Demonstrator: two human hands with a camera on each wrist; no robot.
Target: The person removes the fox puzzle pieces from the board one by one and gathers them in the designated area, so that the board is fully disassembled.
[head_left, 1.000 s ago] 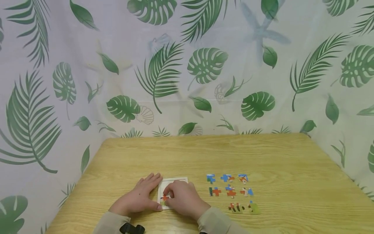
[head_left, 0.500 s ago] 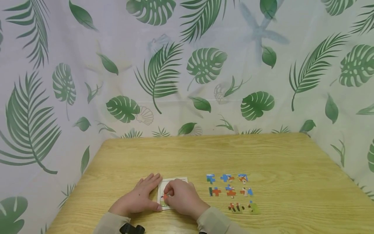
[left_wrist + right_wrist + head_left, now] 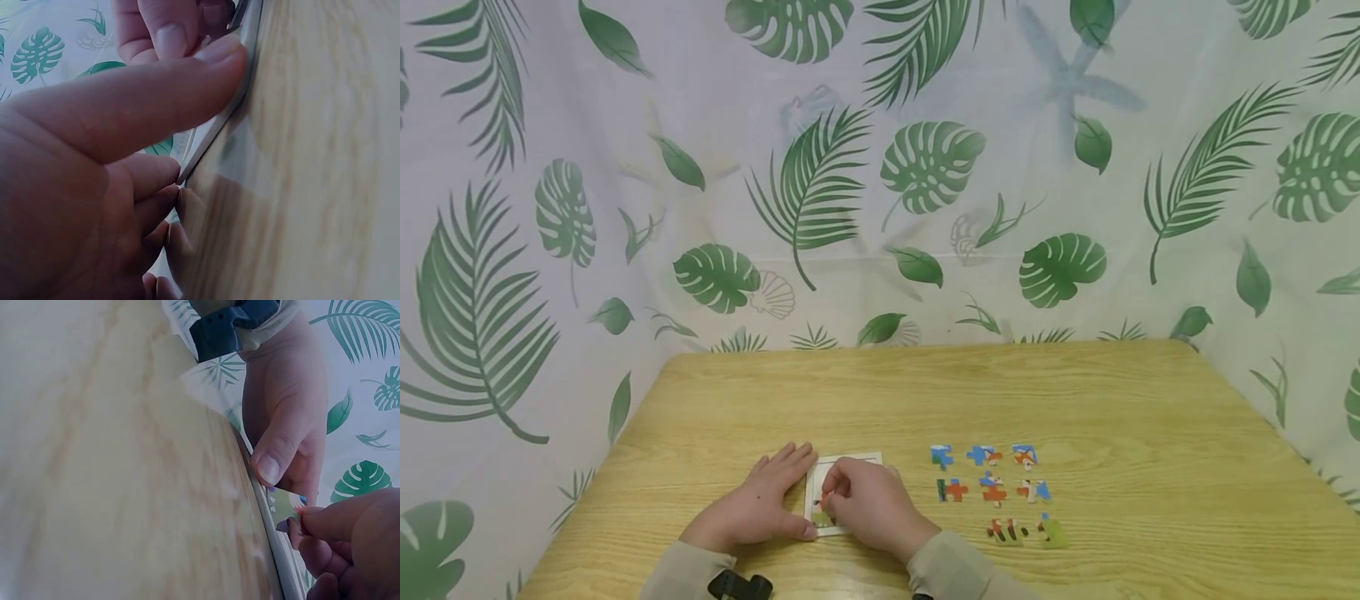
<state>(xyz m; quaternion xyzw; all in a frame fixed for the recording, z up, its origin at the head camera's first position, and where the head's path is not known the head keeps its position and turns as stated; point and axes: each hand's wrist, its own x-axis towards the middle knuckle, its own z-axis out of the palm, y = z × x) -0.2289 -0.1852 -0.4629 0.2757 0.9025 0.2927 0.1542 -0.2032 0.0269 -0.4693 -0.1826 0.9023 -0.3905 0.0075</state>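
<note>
A shallow white puzzle tray [image 3: 809, 490] lies on the table between both hands. The left hand [image 3: 758, 502] spreads flat beside it, fingers at its far left corner and thumb laid across its near left corner. Over the tray, the right hand [image 3: 877, 506] pinches a small puzzle piece [image 3: 292, 525] between thumb and fingertips, tilted close above the tray floor. A mostly green puzzle piece [image 3: 283, 503] with a bit of picture sits in the near left corner of the tray. Much of the tray's right side is hidden under the right hand.
To the right lie several loose jigsaw pieces in rows: blue ones at the back [image 3: 981, 456], orange ones in the middle [image 3: 993, 492] and a green one in front [image 3: 1053, 534]. The wooden table [image 3: 1150, 433] meets a leaf-print curtain [image 3: 842, 317] at the back.
The right thumb and fingertips have shifted slightly toward the back of the tray, uncovering more of the green area near its front edge. The left hand stays in place.
</note>
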